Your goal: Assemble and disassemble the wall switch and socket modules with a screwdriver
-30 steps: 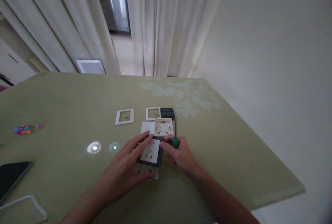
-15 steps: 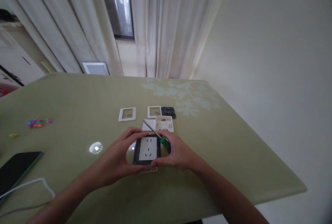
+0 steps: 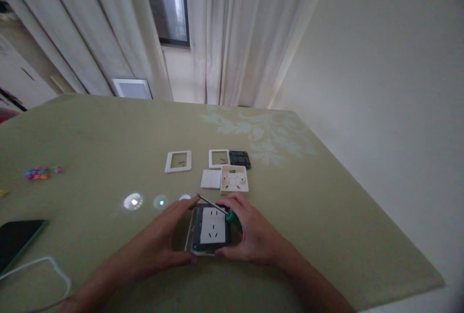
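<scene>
Both hands grip a wall socket (image 3: 212,226) with a dark frame and a white face, held just above the green table (image 3: 326,206). My left hand (image 3: 165,235) clasps its left edge with curled fingers. My right hand (image 3: 250,233) clasps the right edge and also holds a green-handled screwdriver (image 3: 217,206), whose thin shaft lies across the socket's top and points left. A pale plate shows partly under the socket.
Beyond the hands lie a white back box (image 3: 234,179), a white switch plate (image 3: 210,179), two white frames (image 3: 178,161) (image 3: 219,158) and a black insert (image 3: 239,159). Coloured bits (image 3: 39,173), a dark phone (image 3: 16,238) and a white cable (image 3: 39,269) lie left.
The left hand went from lying flat on the socket to gripping its edge. The screwdriver tipped from upright to lying leftward. Both hands drew the socket nearer to me.
</scene>
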{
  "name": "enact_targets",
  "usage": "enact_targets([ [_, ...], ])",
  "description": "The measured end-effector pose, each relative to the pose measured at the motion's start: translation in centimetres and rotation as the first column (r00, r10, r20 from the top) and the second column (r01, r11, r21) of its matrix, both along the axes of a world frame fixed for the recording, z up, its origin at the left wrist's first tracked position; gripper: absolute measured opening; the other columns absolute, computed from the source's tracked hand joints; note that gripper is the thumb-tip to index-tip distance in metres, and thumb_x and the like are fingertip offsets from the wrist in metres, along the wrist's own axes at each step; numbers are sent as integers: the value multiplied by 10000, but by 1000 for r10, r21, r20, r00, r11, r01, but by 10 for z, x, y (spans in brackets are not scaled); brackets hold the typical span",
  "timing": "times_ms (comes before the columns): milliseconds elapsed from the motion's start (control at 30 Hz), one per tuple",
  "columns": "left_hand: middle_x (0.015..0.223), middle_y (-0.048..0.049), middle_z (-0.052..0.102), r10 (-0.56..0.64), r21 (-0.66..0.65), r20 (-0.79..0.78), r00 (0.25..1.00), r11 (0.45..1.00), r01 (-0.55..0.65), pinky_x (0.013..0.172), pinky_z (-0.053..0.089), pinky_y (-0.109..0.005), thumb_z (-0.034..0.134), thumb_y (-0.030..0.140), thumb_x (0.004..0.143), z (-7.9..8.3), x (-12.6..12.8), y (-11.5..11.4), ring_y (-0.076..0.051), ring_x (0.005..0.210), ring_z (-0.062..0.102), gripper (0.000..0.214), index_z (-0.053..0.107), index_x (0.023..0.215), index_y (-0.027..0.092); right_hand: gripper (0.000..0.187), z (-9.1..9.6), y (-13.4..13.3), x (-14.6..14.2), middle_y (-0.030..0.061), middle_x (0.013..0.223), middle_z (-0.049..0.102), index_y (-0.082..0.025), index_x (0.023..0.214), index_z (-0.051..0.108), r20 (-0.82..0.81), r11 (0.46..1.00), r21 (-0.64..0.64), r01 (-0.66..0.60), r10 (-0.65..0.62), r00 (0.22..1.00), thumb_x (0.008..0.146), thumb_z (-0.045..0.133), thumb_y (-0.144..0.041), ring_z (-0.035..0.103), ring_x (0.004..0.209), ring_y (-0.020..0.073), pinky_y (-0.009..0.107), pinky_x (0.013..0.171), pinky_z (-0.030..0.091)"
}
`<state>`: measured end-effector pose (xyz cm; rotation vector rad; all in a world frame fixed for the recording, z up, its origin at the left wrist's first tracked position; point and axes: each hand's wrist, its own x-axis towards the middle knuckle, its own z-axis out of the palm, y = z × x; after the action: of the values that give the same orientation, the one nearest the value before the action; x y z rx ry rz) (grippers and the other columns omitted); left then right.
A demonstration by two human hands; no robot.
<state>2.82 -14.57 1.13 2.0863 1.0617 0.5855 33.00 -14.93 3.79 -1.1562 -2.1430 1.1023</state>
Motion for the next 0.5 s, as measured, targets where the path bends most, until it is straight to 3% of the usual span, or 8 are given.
enact_targets([
  [100, 1630, -113, 619, -7, -44, 19, 1000, 999, 8, 1182, 555, -664, 976, 329, 790, 1, 7, 1, -431, 1467, 624, 888, 554, 1570, 384, 995, 0, -2, -4, 131, 1491, 567, -264, 1568, 530, 58, 999, -41, -7, 10, 998, 700, 1008, -354, 629, 1355, 339, 485, 1166, 527],
  [167, 1594, -112, 652, -8, -18, 16, 1000, 1000, 9, 1165, 571, -649, 1000, 370, 770, 0, 12, 0, -433, 1441, 643, 893, 576, 1555, 381, 983, 0, -3, -5, 131, 1495, 559, -265, 1564, 532, 71, 998, -62, 1, 4, 997, 706, 1005, -353, 620, 1366, 346, 495, 1177, 521],
  [300, 1592, -110, 651, -1, 65, -7, 1000, 998, 2, 1175, 579, -611, 1045, 470, 718, -8, 12, -2, -425, 1423, 657, 1073, 498, 1638, 409, 993, 1, -3, -3, 147, 1531, 536, -250, 1571, 519, 78, 996, -84, 11, -5, 997, 716, 1011, -356, 588, 1412, 355, 505, 1226, 492],
  [500, 1638, -103, 601, -7, 140, -52, 999, 990, 14, 1182, 585, -565, 919, 360, 878, -12, 11, -7, -389, 1457, 639, 961, 405, 1688, 429, 1028, 4, -2, 3, 155, 1575, 516, -244, 1593, 519, 114, 992, -124, 12, 2, 993, 714, 1039, -362, 582, 1447, 360, 512, 1242, 489],
])
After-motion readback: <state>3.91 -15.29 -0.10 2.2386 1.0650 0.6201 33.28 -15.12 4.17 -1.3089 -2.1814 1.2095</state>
